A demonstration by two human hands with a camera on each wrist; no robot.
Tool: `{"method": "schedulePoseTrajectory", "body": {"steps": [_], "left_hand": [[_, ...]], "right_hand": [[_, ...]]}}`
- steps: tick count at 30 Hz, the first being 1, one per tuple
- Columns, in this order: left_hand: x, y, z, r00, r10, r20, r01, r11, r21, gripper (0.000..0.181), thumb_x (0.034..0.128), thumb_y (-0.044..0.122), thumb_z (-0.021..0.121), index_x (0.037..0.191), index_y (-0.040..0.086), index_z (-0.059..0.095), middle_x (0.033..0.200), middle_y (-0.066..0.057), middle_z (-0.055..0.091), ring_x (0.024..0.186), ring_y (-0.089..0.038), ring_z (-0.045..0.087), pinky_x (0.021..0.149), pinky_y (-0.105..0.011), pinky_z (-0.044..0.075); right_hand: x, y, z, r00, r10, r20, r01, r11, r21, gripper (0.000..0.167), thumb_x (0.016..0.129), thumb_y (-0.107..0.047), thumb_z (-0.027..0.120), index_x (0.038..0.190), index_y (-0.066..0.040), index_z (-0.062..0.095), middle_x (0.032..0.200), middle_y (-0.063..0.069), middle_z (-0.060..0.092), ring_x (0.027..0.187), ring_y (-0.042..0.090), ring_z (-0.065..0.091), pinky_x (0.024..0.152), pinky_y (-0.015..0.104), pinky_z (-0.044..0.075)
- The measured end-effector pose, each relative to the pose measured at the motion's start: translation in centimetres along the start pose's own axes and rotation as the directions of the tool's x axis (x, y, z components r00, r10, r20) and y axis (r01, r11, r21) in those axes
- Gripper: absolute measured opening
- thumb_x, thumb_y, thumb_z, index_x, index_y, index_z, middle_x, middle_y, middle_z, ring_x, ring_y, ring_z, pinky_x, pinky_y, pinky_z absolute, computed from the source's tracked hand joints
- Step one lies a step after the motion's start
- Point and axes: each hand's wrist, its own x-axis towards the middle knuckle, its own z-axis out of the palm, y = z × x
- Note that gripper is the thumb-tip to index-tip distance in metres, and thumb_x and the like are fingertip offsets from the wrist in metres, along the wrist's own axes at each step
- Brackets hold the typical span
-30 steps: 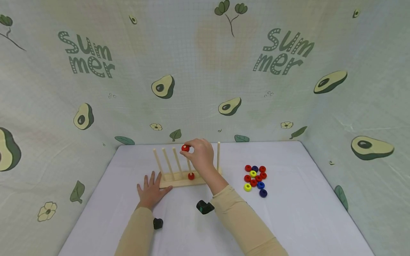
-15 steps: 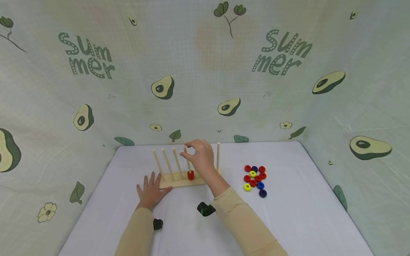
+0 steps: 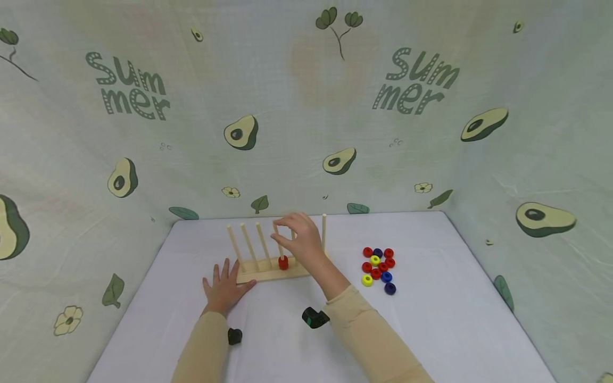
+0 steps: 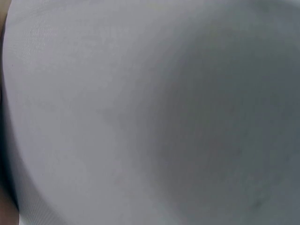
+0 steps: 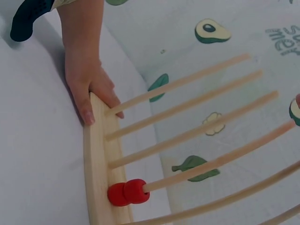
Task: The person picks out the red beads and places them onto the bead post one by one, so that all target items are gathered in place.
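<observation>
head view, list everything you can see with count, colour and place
printed cloth: one, pale green, behind and at both sides
table: one, whitish, below everything
rack base: one, pale wood, on the table
pegs: six, pale wood, along the base
stacked beads: two, red, on the fourth peg from left
loose beads: eleven (six red, two yellow, one blue, two dark blue), right of the rack
wrist cameras: two, black, by the wrists
sleeves: two, beige, lower middle
left hand: one, at the base's left end
right hand: one, by the fourth peg's top

Long beige sleeves (image 3: 373, 338); black wrist units (image 3: 311, 318), one green-marked.
</observation>
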Motion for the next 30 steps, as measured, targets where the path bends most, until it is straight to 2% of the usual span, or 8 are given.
{"method": "schedulePoseTrajectory", "body": {"steps": [5, 12, 16, 22, 25, 30], "left_hand": [[0.0, 0.2, -0.2, 1.0, -0.005, 0.007, 0.005, 1.0, 0.003, 0.102, 0.082, 0.077, 0.049, 0.154, 0.009, 0.027, 0.159, -0.025, 0.012, 0.143, -0.051, -0.001, 0.103, -0.074, -0.006], [-0.2, 0.4, -0.7, 1.0, -0.01, 0.027, 0.011, 1.0, -0.017, 0.099, 0.0839, 0.072, 0.054, 0.154, 0.009, 0.025, 0.159, -0.024, 0.009, 0.143, -0.05, -0.003, 0.102, -0.074, -0.007], [-0.2, 0.5, -0.8, 1.0, -0.006, 0.027, 0.006, 1.0, -0.017, 0.099, 0.0841, 0.072, 0.053, 0.155, 0.009, 0.024, 0.159, -0.024, 0.008, 0.143, -0.05, -0.003, 0.102, -0.074, -0.007], [0.2, -0.1, -0.4, 1.0, 0.002, 0.019, -0.002, 1.0, -0.01, 0.102, 0.082, 0.076, 0.051, 0.155, 0.009, 0.024, 0.159, -0.025, 0.009, 0.142, -0.051, -0.003, 0.102, -0.075, -0.006], [0.3, -0.3, -0.1, 1.0, 0.007, 0.015, -0.007, 1.0, -0.014, 0.103, 0.0813, 0.078, 0.05, 0.155, 0.009, 0.024, 0.159, -0.025, 0.009, 0.142, -0.051, -0.003, 0.101, -0.076, -0.006], [-0.2, -0.1, -0.1, 1.0, 0.011, 0.011, -0.011, 1.0, -0.022, 0.101, 0.0822, 0.075, 0.052, 0.154, 0.009, 0.026, 0.159, -0.025, 0.011, 0.142, -0.051, -0.001, 0.102, -0.075, -0.006]], "right_hand": [[-1.1, 0.4, -0.3, 0.998, -0.036, -0.053, 0.039, 0.998, 0.05, 0.026, 0.074, -0.011, 0.086, 0.098, -0.005, 0.076, 0.095, 0.003, 0.071, 0.092, 0.019, 0.062, 0.083, 0.031, 0.05], [-2.9, 0.9, -1.1, 0.997, 0.068, -0.037, -0.066, 0.996, 0.056, 0.026, 0.077, -0.014, 0.084, 0.099, -0.006, 0.075, 0.097, 0.001, 0.07, 0.094, 0.019, 0.061, 0.095, 0.036, 0.047], [-3.9, 1.5, -1.7, 0.992, 0.12, -0.044, -0.117, 0.991, 0.07, 0.026, 0.076, -0.013, 0.085, 0.1, -0.006, 0.075, 0.097, 0.0, 0.071, 0.095, 0.019, 0.062, 0.092, 0.036, 0.048], [-5.3, 2.8, -2.6, 0.973, 0.228, -0.041, -0.224, 0.971, 0.084, 0.025, 0.079, -0.013, 0.083, 0.102, -0.009, 0.075, 0.097, -0.002, 0.07, 0.089, 0.014, 0.059, 0.078, 0.032, 0.05], [-6.2, 3.5, -3.0, 0.964, 0.261, -0.052, -0.256, 0.963, 0.085, 0.024, 0.079, -0.013, 0.082, 0.102, -0.008, 0.074, 0.095, -0.002, 0.069, 0.085, 0.016, 0.058, 0.074, 0.031, 0.05], [-7.7, 4.6, -3.7, 0.938, 0.335, -0.087, -0.327, 0.94, 0.092, 0.023, 0.079, -0.014, 0.083, 0.101, -0.01, 0.075, 0.095, -0.002, 0.069, 0.085, 0.023, 0.06, 0.073, 0.031, 0.05]]}}
